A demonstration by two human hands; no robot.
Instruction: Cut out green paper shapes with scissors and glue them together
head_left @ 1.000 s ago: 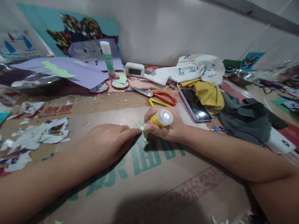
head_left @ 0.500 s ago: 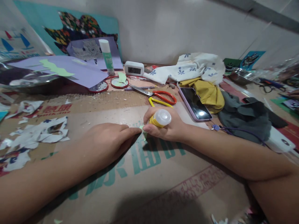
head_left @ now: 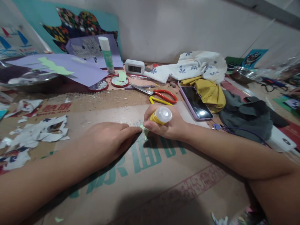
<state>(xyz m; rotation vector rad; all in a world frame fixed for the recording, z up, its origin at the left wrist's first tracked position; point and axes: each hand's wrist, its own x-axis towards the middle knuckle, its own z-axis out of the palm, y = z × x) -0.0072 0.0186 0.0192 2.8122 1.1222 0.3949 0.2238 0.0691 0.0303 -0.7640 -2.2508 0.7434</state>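
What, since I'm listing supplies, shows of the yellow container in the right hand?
The yellow container looks like plastic: a yellow body with a round, translucent whitish end. The right hand grips it, thumb and fingers around the body. It leans, whitish end up toward the camera, near the pale green piece. Its lower end is hidden; contact with that piece can't be told.

The tabletop [head_left: 164, 184] shows matt cardboard, smooth toward the near edge, rougher and flecked toward the far one. The yellow tube [head_left: 162, 115] has a smooth, translucent plastic end; the pale green scrap [head_left: 145, 133] looks like matt paper. Nearer the far edge, scissors [head_left: 151, 92] pair metal blades with glossy, plastic-looking handles, the mustard cloth [head_left: 208, 93] is creased, and the phone [head_left: 196, 102] has a glossy screen.
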